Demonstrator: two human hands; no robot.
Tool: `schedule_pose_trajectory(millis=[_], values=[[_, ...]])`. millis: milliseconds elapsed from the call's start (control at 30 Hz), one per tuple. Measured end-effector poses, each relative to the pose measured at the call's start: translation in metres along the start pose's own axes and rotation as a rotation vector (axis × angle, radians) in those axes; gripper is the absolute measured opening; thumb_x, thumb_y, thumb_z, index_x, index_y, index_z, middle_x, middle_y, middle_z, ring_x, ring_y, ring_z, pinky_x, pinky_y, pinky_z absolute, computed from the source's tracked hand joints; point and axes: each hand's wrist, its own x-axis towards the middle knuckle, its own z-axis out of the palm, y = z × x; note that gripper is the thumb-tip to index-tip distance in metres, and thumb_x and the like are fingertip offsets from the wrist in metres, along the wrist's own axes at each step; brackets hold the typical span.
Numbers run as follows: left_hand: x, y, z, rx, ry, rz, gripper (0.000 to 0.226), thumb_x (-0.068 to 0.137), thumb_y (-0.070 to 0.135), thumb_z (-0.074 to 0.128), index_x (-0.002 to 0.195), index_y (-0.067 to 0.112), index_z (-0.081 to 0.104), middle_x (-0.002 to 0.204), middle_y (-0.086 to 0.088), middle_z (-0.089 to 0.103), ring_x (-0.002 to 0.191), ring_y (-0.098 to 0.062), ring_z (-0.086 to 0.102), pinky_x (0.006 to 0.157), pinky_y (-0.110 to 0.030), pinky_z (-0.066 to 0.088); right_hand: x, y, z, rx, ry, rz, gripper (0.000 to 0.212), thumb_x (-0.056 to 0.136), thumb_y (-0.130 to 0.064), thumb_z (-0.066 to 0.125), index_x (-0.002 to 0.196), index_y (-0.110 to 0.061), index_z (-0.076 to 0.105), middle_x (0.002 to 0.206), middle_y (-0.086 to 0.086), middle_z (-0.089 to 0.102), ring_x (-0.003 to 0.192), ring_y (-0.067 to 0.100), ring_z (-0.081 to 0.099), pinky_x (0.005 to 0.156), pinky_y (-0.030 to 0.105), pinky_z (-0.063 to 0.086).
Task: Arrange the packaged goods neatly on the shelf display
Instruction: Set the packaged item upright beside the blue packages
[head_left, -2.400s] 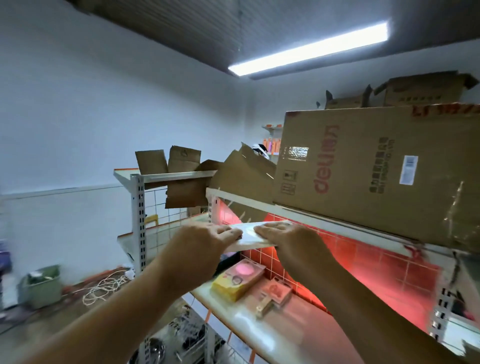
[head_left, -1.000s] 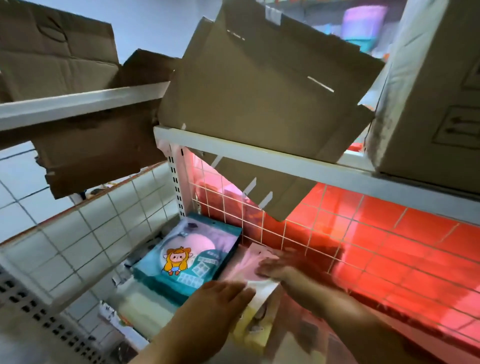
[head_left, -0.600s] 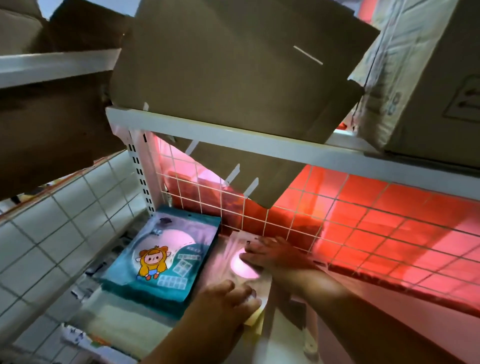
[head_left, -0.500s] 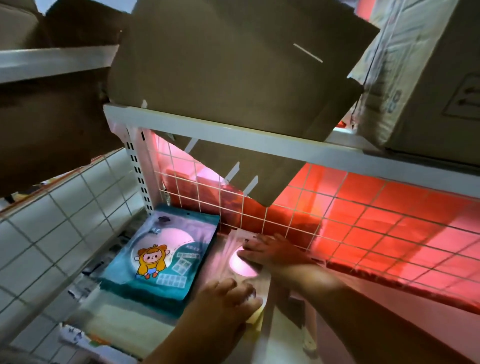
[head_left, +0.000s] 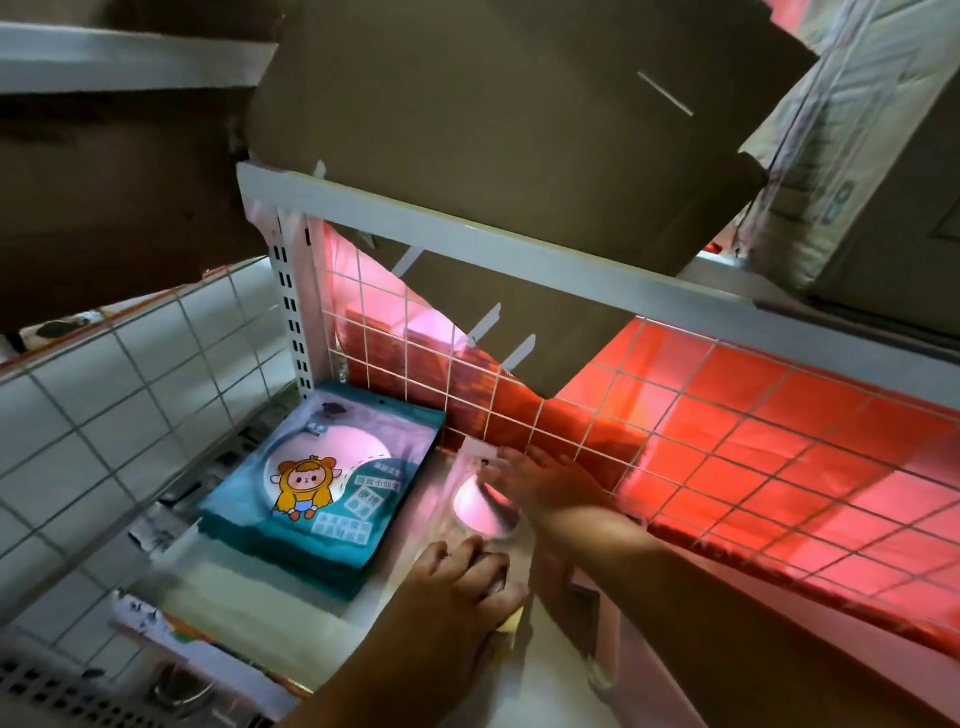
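Note:
A pale pink flat package (head_left: 470, 506) lies on the white shelf (head_left: 545, 670) beside a stack of teal packages (head_left: 322, 493) printed with a cartoon figure. My right hand (head_left: 540, 486) lies flat on the pink package's far end, fingers spread. At its near end my left hand (head_left: 460, 582) presses down with straight fingers. A yellow package edge (head_left: 511, 623) shows under my left hand. Much of the pink package is hidden by both hands.
A white wire grid (head_left: 675, 431) backs the shelf, glowing red behind. Cardboard boxes (head_left: 493, 130) sit on the upper shelf rail (head_left: 519, 249) and hang over it. A slotted upright post (head_left: 291, 312) stands at left. Another small package (head_left: 597, 623) lies right of my left hand.
The view dropped from the room to the shelf. Both hands carried the pale package down, laid it beside the teal stack, and now rest on it almost still.

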Motion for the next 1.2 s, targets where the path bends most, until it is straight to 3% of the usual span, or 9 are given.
schedule_pose_trajectory(millis=[67, 167, 300, 467, 600, 733, 900, 1067, 1200], values=[[0.0, 0.001, 0.001, 0.007, -0.011, -0.009, 0.041, 0.086, 0.052, 0.054, 0.125, 0.038, 0.056, 0.128, 0.002, 0.064, 0.118, -0.028, 0.061, 0.089, -0.048, 0.055, -0.002, 0.002, 0.004, -0.015, -0.001, -0.059, 0.057, 0.101, -0.055, 0.021, 0.156, -0.04, 0.015, 0.168, -0.003, 0.005, 0.151, 0.028, 0.014, 0.119, 0.045, 0.023], [0.0, 0.003, 0.001, 0.025, -0.027, -0.008, 0.049, 0.086, 0.065, 0.052, 0.126, 0.038, 0.057, 0.129, 0.002, 0.066, 0.118, -0.028, 0.063, 0.09, -0.049, 0.055, -0.007, 0.001, 0.013, 0.008, -0.045, -0.089, 0.07, 0.098, -0.039, 0.053, 0.157, -0.034, 0.016, 0.167, 0.002, 0.007, 0.15, 0.029, 0.015, 0.119, 0.044, 0.025], [0.002, 0.005, -0.002, 0.018, -0.069, -0.01, 0.061, 0.084, 0.081, 0.042, 0.124, 0.037, 0.057, 0.131, 0.002, 0.066, 0.12, -0.029, 0.063, 0.089, -0.048, 0.055, -0.014, -0.003, 0.008, 0.074, -0.017, -0.071, 0.061, 0.105, -0.034, 0.044, 0.158, -0.034, 0.013, 0.168, -0.001, 0.003, 0.152, 0.025, 0.01, 0.122, 0.039, 0.017], [0.005, 0.009, -0.009, -0.015, -0.106, -0.086, 0.069, 0.087, 0.085, 0.028, 0.128, 0.038, 0.056, 0.143, 0.005, 0.056, 0.134, -0.026, 0.048, 0.101, -0.046, 0.045, -0.013, -0.004, 0.016, 0.137, 0.088, -0.104, 0.054, 0.102, -0.035, 0.047, 0.154, -0.027, 0.032, 0.163, 0.003, 0.024, 0.148, 0.026, 0.024, 0.119, 0.039, 0.025], [0.007, 0.011, -0.013, -0.022, -0.097, -0.118, 0.076, 0.087, 0.087, 0.017, 0.125, 0.036, 0.059, 0.14, 0.008, 0.056, 0.131, -0.021, 0.048, 0.101, -0.044, 0.043, -0.013, -0.002, 0.021, 0.028, 0.062, -0.14, 0.065, 0.097, -0.04, 0.055, 0.155, -0.027, 0.029, 0.164, 0.005, 0.022, 0.148, 0.028, 0.025, 0.118, 0.041, 0.028], [0.009, 0.014, -0.015, -0.062, -0.086, -0.164, 0.08, 0.085, 0.088, 0.012, 0.13, 0.038, 0.055, 0.143, 0.011, 0.054, 0.132, -0.017, 0.046, 0.102, -0.042, 0.04, -0.009, -0.004, 0.023, 0.232, 0.078, -0.05, 0.056, 0.1, -0.041, 0.048, 0.154, -0.031, 0.034, 0.164, -0.001, 0.025, 0.149, 0.022, 0.025, 0.121, 0.035, 0.023], [0.013, 0.021, -0.007, -0.071, -0.067, -0.273, 0.08, 0.082, 0.085, 0.034, 0.142, 0.036, 0.048, 0.146, 0.007, 0.051, 0.129, -0.016, 0.048, 0.098, -0.038, 0.04, -0.01, -0.009, 0.023, 0.401, 0.138, -0.017, 0.045, 0.103, -0.04, 0.044, 0.143, -0.021, 0.051, 0.153, -0.002, 0.044, 0.141, 0.019, 0.04, 0.104, 0.013, 0.031], [0.02, 0.028, -0.015, -0.011, -0.018, -0.298, 0.075, 0.084, 0.085, 0.03, 0.137, 0.035, 0.052, 0.134, 0.013, 0.058, 0.117, -0.012, 0.052, 0.092, -0.036, 0.044, -0.012, -0.002, 0.006, 0.406, 0.123, 0.023, 0.045, 0.094, -0.035, 0.051, 0.137, -0.024, 0.056, 0.147, 0.002, 0.05, 0.135, 0.025, 0.047, 0.112, 0.034, 0.038], [0.027, 0.028, -0.025, -0.008, 0.022, -0.349, 0.07, 0.087, 0.079, 0.032, 0.142, 0.038, 0.047, 0.138, 0.014, 0.054, 0.121, -0.01, 0.048, 0.097, -0.036, 0.043, -0.028, 0.011, -0.002, 0.447, 0.146, -0.054, 0.053, 0.095, -0.01, 0.047, 0.146, -0.025, 0.049, 0.152, 0.001, 0.045, 0.138, 0.023, 0.043, 0.114, 0.038, 0.037]])
